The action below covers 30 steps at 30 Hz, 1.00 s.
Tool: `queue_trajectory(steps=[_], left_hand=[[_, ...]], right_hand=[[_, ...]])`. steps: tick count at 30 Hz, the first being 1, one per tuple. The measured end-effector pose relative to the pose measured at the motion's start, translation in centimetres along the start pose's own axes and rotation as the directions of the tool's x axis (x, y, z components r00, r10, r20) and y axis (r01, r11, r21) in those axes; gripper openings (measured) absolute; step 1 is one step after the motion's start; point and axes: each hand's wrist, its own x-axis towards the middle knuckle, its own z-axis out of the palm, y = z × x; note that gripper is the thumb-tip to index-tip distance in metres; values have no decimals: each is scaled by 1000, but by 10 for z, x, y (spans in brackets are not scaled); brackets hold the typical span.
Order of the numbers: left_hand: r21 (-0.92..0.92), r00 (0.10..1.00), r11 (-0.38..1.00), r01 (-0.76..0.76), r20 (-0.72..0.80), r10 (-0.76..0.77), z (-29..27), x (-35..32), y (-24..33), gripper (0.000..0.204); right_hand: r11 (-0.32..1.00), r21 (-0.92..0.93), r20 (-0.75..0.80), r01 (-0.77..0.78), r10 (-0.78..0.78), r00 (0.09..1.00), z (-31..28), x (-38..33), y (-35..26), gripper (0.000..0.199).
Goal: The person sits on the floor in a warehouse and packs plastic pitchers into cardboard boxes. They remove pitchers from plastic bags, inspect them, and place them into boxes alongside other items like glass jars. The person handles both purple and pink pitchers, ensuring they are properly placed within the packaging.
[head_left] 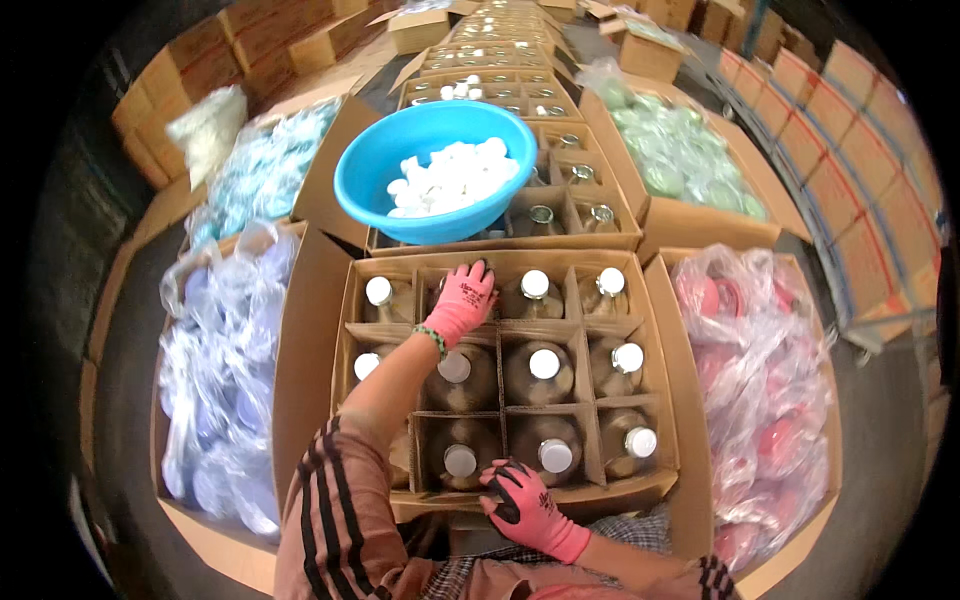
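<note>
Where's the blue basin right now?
In the head view, the blue basin is above and left of centre, over the left part of the second bottle carton from the person, just beyond the left hand.

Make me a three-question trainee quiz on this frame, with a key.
1. Which hand is over the far row of the nearest divided carton?
2. True or false: the blue basin is empty.
3. What colour are the bagged items at the near right? A) green B) purple C) pink

Key:
1. The left hand.
2. False; it holds small white pieces.
3. C
</note>
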Motion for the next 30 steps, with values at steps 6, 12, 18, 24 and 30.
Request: queue_trajectory(steps=[6,12,18,24,30], left_hand=[[-373,776,758,536,570,-269,19,2,6,52],[-682,771,361,636,584,-255,-16,-6,-4,39],[-703,796,387,597,459,-394,-78,12,23,32],[-806,659,424,413,-57,-750,-135,82,-53,73],[-897,278,-397,196,439,-854,-49,26,-98,55]], right_hand=[[1000,15,46,-13,12,999,-7,-4,4,26],[1000,-17,85,7,-6,996,-8,-9,0,26],[999,-38,172,32,-25,985,4,-10,1,28],[989,-105,199,105,-83,976,21,-14,12,31],[992,-114,307,53,-16,951,8,-11,8,32]])
